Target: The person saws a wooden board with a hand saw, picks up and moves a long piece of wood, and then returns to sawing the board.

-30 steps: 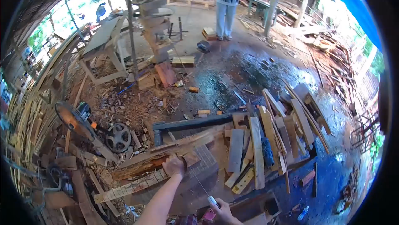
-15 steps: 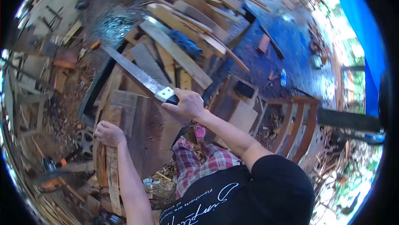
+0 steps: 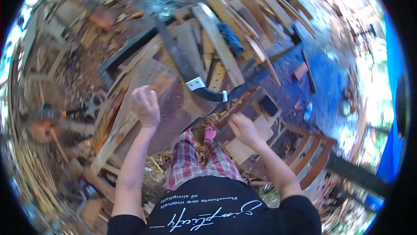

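Note:
The handsaw lies on the cluttered wooden work surface, its blade pointing to the far left and its black handle towards me. My right hand is off the saw, just to the right of the handle, with its fingers curled and nothing visible in them. My left hand is closed around a long, narrow wooden board that slants across the left side of the surface. The fingers hide part of the board.
Several planks are piled beyond the saw, with a blue cloth among them. A wooden chair stands at the right. A dark phone-like object rests near a pale board. Wood scraps litter the ground.
My right hand has let go of the saw, which now lies on the work surface, and has drawn back to the right. My left hand and the narrow board have shifted, and the view has turned.

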{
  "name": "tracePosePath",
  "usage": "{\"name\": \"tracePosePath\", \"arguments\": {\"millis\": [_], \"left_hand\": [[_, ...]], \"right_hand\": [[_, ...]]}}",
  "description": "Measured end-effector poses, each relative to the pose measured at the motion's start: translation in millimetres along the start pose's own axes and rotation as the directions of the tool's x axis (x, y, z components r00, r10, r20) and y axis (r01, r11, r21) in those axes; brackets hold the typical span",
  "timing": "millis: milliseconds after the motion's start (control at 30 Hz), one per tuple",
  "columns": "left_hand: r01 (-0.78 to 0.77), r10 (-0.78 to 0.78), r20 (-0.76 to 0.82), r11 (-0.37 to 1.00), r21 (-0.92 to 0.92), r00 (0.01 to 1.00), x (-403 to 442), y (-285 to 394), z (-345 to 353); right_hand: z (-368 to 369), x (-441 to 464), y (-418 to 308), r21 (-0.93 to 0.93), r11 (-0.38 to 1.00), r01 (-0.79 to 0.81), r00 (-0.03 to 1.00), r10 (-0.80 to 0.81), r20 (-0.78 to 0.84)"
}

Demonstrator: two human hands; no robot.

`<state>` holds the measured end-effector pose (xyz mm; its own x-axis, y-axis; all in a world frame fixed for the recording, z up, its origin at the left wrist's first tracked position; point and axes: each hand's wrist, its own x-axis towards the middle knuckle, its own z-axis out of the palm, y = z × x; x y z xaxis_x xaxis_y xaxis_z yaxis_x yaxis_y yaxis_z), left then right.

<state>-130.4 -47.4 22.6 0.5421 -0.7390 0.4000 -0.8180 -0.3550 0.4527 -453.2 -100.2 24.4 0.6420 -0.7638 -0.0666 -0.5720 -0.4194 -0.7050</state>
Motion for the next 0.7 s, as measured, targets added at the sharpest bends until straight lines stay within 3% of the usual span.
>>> {"name": "tracePosePath", "arguments": {"millis": [67, 133, 200, 267, 333, 367, 400, 467, 500, 533, 600, 633, 667, 700], "left_hand": [[-0.018, 0.057, 0.216, 0.984, -0.178, 0.975, -39.5, -2.8, -34.4], [0.043, 0.124, 0.499, 0.949, -0.311, 0.858, -95.7, -8.4, -72.2], [0.208, 0.080, 0.688, 0.922, -0.326, 0.722, -172.1, -19.5, -104.2], [0.463, -0.050, 0.870, 0.861, -0.212, 0.491, -233.1, -18.3, -152.9], [0.615, -0.209, 0.880, 0.781, -0.112, 0.426, -279.6, -10.4, -199.2], [0.633, -0.275, 0.846, 0.769, -0.092, 0.457, -293.9, -5.9, -215.9], [0.654, -0.247, 0.868, 0.748, -0.112, 0.431, -305.5, -4.2, -229.8], [0.676, -0.247, 0.866, 0.725, -0.132, 0.434, -328.7, -1.5, -243.8], [0.534, -0.182, 0.780, 0.816, -0.219, 0.598, -342.8, -1.8, -232.6], [0.367, -0.098, 0.669, 0.889, -0.273, 0.737, -354.3, -2.4, -218.3], [0.229, 0.043, 0.625, 0.909, -0.349, 0.779, -368.3, -13.2, -189.9], [0.153, 0.055, 0.609, 0.947, -0.283, 0.792, -363.0, -6.9, -190.5], [0.084, 0.059, 0.600, 0.974, -0.208, 0.798, -353.8, -0.8, -191.8], [0.300, -0.143, 0.623, 0.941, -0.155, 0.769, -346.0, 3.5, -184.7]], "right_hand": [[1.5, -73.1, 28.2, 0.062, 0.988, -0.144, 0.950, 0.121, 0.288], [-4.8, -123.1, 20.0, 0.021, 0.896, -0.443, 0.752, 0.359, 0.553], [9.5, -164.5, 31.8, 0.207, 0.823, -0.530, 0.718, 0.305, 0.626], [14.6, -155.7, 24.2, 0.089, 0.854, -0.512, 0.622, 0.297, 0.725], [27.4, -132.3, 15.5, 0.125, 0.912, -0.391, 0.665, 0.187, 0.723], [36.3, -122.7, 10.3, 0.146, 0.928, -0.344, 0.707, 0.153, 0.691], [50.3, -108.7, 1.7, 0.165, 0.943, -0.290, 0.698, 0.090, 0.710], [78.6, -77.2, -28.3, 0.247, 0.968, -0.035, 0.694, -0.155, 0.703], [91.5, -63.6, -46.7, 0.272, 0.962, -0.024, 0.598, -0.205, 0.775], [112.6, -62.4, -47.0, 0.286, 0.958, 0.025, 0.578, -0.247, 0.778], [167.7, -52.9, -49.4, 0.434, 0.899, 0.068, 0.460, -0.414, 0.786], [160.6, -46.1, -81.7, 0.378, 0.916, 0.136, 0.315, -0.402, 0.860], [168.5, -45.5, -96.3, 0.262, 0.963, 0.067, 0.216, -0.270, 0.938], [182.2, -46.5, -93.1, 0.345, 0.939, -0.002, 0.092, -0.343, 0.935]]}}
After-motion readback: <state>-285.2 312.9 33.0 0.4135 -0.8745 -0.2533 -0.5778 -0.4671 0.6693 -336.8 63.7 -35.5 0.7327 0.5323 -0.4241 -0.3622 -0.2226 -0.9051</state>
